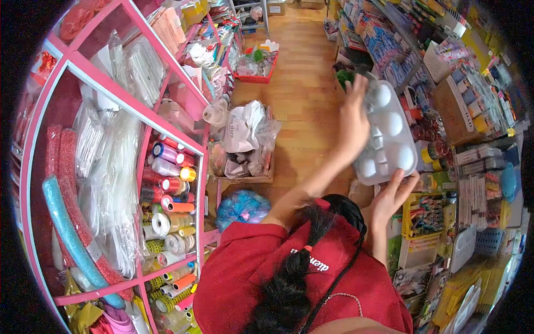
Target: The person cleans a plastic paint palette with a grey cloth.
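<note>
A translucent white plastic tray with several rounded hollows, some seemingly filled with white balls, is tilted in front of me on the right. My right hand grips its near right corner, the fingertips against the rim. Over the tray's left side is my left hand, smeared by motion. Close to its fingertips shows a blurred greyish, see-through shape whose kind I cannot make out. Behind these fingers sits something green, partly hidden.
Pink shelves with ribbon spools stand at left. A box of wrapped goods, a blue bag and a red basket sit on the wooden floor. Crowded shelves line the right, with a cardboard box.
</note>
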